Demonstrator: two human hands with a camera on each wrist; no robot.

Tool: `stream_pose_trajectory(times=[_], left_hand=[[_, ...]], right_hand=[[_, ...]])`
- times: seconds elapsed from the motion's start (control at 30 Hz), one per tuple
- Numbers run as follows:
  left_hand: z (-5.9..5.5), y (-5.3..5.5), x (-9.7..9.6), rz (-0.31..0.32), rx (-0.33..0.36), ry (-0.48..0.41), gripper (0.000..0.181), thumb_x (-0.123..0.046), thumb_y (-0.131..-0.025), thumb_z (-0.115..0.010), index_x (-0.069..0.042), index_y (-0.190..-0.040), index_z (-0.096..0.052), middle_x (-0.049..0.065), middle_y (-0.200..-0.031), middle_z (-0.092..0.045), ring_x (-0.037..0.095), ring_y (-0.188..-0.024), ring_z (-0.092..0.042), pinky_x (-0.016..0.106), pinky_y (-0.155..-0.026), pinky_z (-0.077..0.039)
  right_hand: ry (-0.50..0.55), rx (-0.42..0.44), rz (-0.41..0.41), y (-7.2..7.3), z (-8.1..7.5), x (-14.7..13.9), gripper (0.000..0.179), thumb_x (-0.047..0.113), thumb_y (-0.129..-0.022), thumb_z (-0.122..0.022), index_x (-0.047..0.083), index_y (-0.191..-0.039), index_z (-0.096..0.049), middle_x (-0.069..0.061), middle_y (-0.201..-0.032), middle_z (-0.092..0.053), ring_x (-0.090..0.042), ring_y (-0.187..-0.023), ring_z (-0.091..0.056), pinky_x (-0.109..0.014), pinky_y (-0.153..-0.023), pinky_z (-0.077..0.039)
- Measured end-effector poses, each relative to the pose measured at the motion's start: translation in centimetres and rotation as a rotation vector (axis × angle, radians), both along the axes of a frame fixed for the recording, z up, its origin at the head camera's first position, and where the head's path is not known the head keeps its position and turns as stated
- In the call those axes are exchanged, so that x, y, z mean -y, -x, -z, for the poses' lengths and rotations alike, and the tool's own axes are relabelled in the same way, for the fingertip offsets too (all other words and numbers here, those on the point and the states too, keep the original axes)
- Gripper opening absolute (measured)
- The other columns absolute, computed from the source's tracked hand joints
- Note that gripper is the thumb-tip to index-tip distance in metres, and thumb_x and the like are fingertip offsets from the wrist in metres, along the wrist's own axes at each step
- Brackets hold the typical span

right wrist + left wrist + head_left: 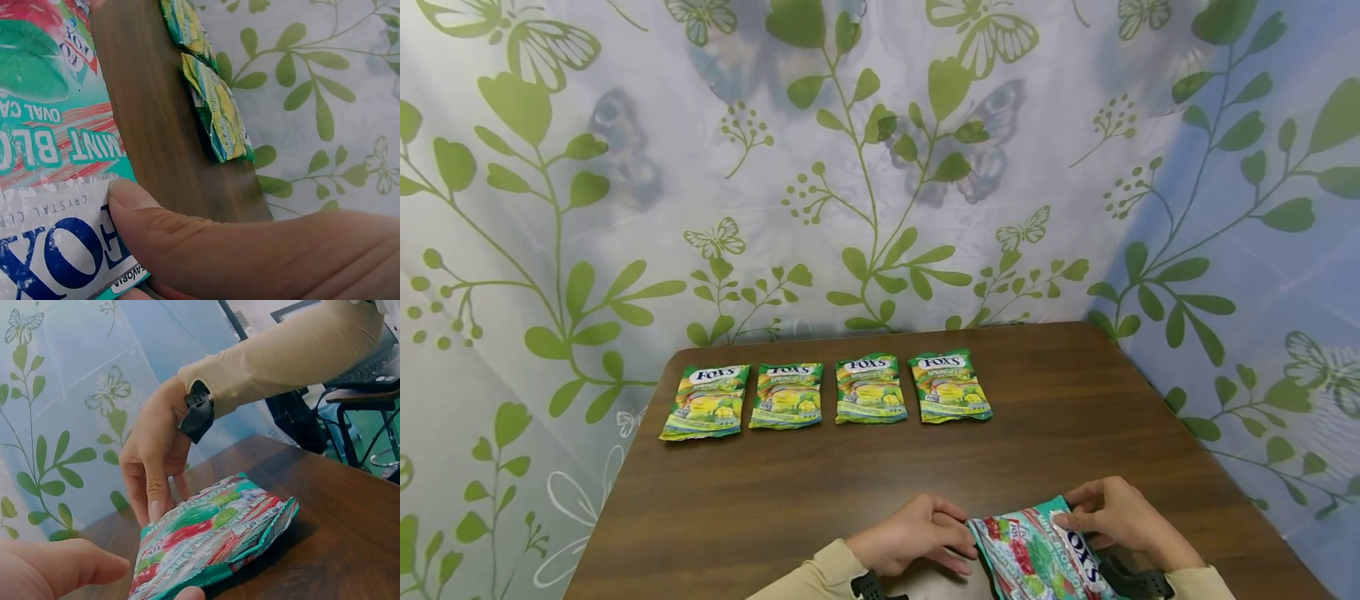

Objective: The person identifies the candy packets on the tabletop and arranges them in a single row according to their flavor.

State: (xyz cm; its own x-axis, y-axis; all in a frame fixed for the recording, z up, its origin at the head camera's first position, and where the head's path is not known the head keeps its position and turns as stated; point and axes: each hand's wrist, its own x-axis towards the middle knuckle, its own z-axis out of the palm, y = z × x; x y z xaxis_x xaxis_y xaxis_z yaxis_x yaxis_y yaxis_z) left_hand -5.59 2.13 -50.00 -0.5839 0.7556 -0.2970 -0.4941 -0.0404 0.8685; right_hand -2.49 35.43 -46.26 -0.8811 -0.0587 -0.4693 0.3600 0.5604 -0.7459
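A teal and red bag of Fox's candy point(1033, 550), lettered MINT and OVAL, lies slanted near the front of the table. My right hand point(1120, 521) grips its end by the FOX'S logo, thumb point(181, 231) on the printed face and fingers partly hidden behind the edge. At the bag's opposite end is my left hand point(921, 533), fingers loosely bent beside the edge. In the left wrist view its thumb point(75, 565) stays apart from the wrapper, while one fingertip point(190, 594) shows at the near edge.
Several green and yellow Fox's Spring Tea bags point(868, 390) lie in a row along the back of the brown wooden table point(820, 475). Behind hangs a curtain point(880, 167) with leaves and butterflies. Dark furniture point(356, 394) stands beyond the table in the left wrist view.
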Motion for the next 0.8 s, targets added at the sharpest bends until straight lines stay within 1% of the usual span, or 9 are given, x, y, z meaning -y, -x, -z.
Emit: stream_pose_trajectory(times=[0.1,0.17,0.3,0.4,0.5,0.6,0.7,0.8], left_hand=[[0.2,-0.1,-0.3,-0.016,0.016,-0.009,0.036,0.008,-0.093,-0.061,0.012,-0.126,-0.049,0.023,-0.1,-0.07,0.031,-0.089,-0.07,0.042,-0.078,-0.058],[0.2,-0.2,-0.4,-0.025,0.013,-0.006,0.037,0.008,-0.092,-0.062,0.013,-0.126,-0.049,0.024,-0.1,-0.07,0.029,-0.086,-0.07,0.043,-0.079,-0.058],[0.3,-0.3,-0.7,-0.043,0.0,0.014,0.037,0.009,-0.091,-0.062,0.013,-0.125,-0.05,0.025,-0.098,-0.069,0.028,-0.084,-0.071,0.043,-0.08,-0.057],[0.4,-0.3,-0.8,-0.051,-0.013,0.036,0.035,0.009,-0.091,-0.063,0.012,-0.124,-0.052,0.022,-0.097,-0.069,0.026,-0.082,-0.071,0.041,-0.08,-0.058],[0.4,-0.4,-1.0,-0.048,-0.028,0.061,0.033,0.01,-0.091,-0.064,0.011,-0.123,-0.054,0.015,-0.095,-0.069,0.023,-0.08,-0.07,0.039,-0.079,-0.058],[0.3,-0.5,-1.3,-0.054,-0.046,0.082,0.032,0.011,-0.091,-0.064,0.01,-0.121,-0.056,0.012,-0.093,-0.067,0.024,-0.081,-0.071,0.04,-0.079,-0.058],[0.1,-0.6,-1.6,-0.07,-0.067,0.101,0.03,0.01,-0.09,-0.065,0.009,-0.119,-0.057,0.012,-0.092,-0.066,0.027,-0.08,-0.072,0.041,-0.078,-0.058],[0.0,-0.6,-1.9,-0.078,-0.093,0.138,0.028,0.007,-0.09,-0.068,0.005,-0.116,-0.059,0.012,-0.09,-0.066,0.03,-0.081,-0.072,0.039,-0.074,-0.059]], right_hand=[[0.038,0.007,-0.016,0.1,0.2,-0.3,0.06,0.033,-0.087,-0.079,-0.013,-0.12,-0.061,-0.009,-0.096,-0.068,-0.029,-0.087,-0.068,-0.047,-0.07,-0.058],[0.048,0.007,-0.023,0.1,0.3,-0.4,0.059,0.032,-0.088,-0.078,-0.014,-0.12,-0.06,-0.01,-0.097,-0.068,-0.03,-0.088,-0.068,-0.047,-0.071,-0.058],[0.031,-0.004,-0.029,0.1,0.6,-0.2,0.058,0.032,-0.088,-0.078,-0.014,-0.119,-0.061,-0.009,-0.095,-0.068,-0.028,-0.086,-0.067,-0.046,-0.071,-0.058],[0.01,-0.009,-0.021,0.2,0.6,0.0,0.058,0.032,-0.087,-0.079,-0.013,-0.117,-0.062,-0.009,-0.094,-0.068,-0.027,-0.085,-0.067,-0.046,-0.07,-0.058],[-0.002,-0.006,-0.011,0.2,0.5,0.3,0.057,0.032,-0.086,-0.08,-0.014,-0.116,-0.062,-0.009,-0.093,-0.067,-0.027,-0.083,-0.067,-0.045,-0.07,-0.058],[-0.009,0.002,0.0,0.3,0.6,0.5,0.057,0.031,-0.085,-0.08,-0.014,-0.115,-0.062,-0.009,-0.092,-0.067,-0.026,-0.082,-0.067,-0.044,-0.069,-0.058],[-0.009,0.009,0.008,0.3,0.7,0.5,0.057,0.03,-0.085,-0.081,-0.014,-0.115,-0.062,-0.009,-0.093,-0.067,-0.026,-0.082,-0.067,-0.044,-0.069,-0.058],[0.004,0.011,0.009,0.3,0.8,0.5,0.058,0.03,-0.085,-0.081,-0.015,-0.116,-0.061,-0.01,-0.093,-0.066,-0.025,-0.083,-0.066,-0.044,-0.069,-0.058]])
